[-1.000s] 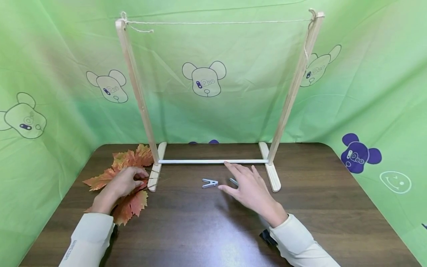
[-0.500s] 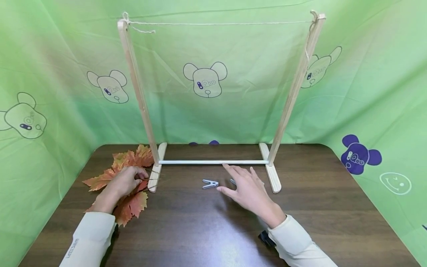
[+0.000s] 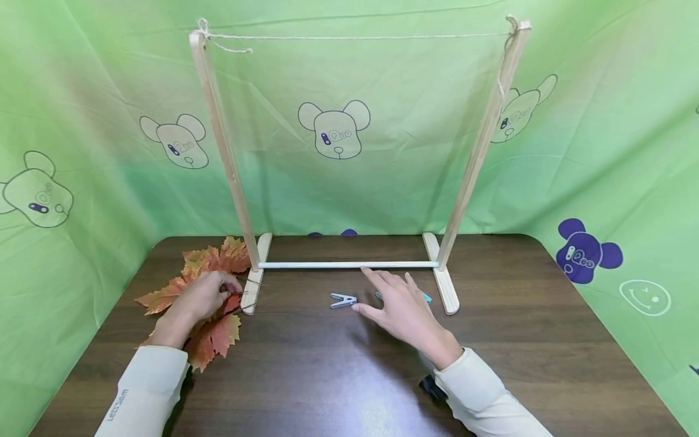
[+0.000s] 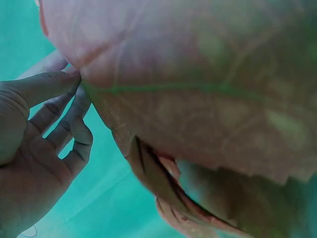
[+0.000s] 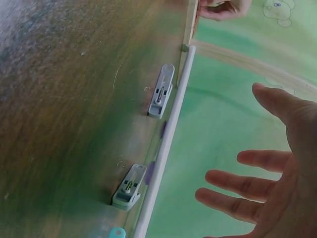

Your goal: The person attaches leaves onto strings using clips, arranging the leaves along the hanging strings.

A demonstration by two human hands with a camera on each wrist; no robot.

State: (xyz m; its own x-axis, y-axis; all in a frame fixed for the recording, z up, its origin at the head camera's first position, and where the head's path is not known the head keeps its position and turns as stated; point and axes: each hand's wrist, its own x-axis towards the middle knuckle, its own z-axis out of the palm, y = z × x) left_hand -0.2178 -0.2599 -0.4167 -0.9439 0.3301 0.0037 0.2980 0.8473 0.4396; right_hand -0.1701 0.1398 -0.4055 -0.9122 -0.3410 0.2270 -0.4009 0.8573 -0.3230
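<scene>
Orange-red artificial maple leaves [image 3: 213, 343] lie by the left foot of a wooden frame, partly covered by my left hand [image 3: 199, 300]. Up close in the left wrist view, the thumb and index finger pinch a leaf [image 4: 173, 119] at its stem end. My right hand [image 3: 406, 312] hovers with fingers spread and holds nothing. Just left of its thumb is a grey-blue clothespin [image 3: 343, 300]. Partly hidden behind this hand are a second grey clothespin [image 5: 130, 187] and a turquoise one [image 3: 428, 298], of which only an end shows.
The wooden frame has two posts [image 3: 483, 145], a white crossbar [image 3: 306, 265] low between them, and a string [image 3: 349, 37] tied across the top. It stands on a dark wooden table [image 3: 306, 376]. A green printed curtain [image 3: 393, 182] encloses the back and sides.
My right hand has drifted slightly left, and the turquoise clothespin's end now shows beside it. The left hand stays at the leaves.
</scene>
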